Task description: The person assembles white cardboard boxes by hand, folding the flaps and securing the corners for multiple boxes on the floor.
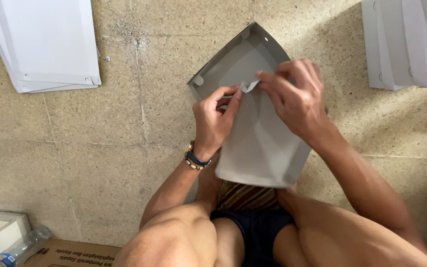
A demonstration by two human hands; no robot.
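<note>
The person crouches over the concrete floor (pixel 100 128), working on a half-folded grey cardboard box (pixel 258 148) that rests against the knees with its far end tipped down onto the floor. Both hands meet over its middle. The left hand (pixel 213 121) has its grip closed, thumb and forefinger pinching one end of a small white tab (pixel 249 86), and the right hand (pixel 297 99) pinches the other end, fingers curled tight.

The tab looks thin and creased. With two hands pulling on something that small, I'd say it could tear off or crumple if the pulls go opposite ways. The box isn't braced by anything firm, only by the legs, so a hard push could make it slide forward or let the folded side walls spring flat. The thin board may also crease in the wrong place under the wrists.

Flat white sheets are stacked at the upper left (pixel 45 44) and the upper right (pixel 406 42), well apart from the hands.
</note>
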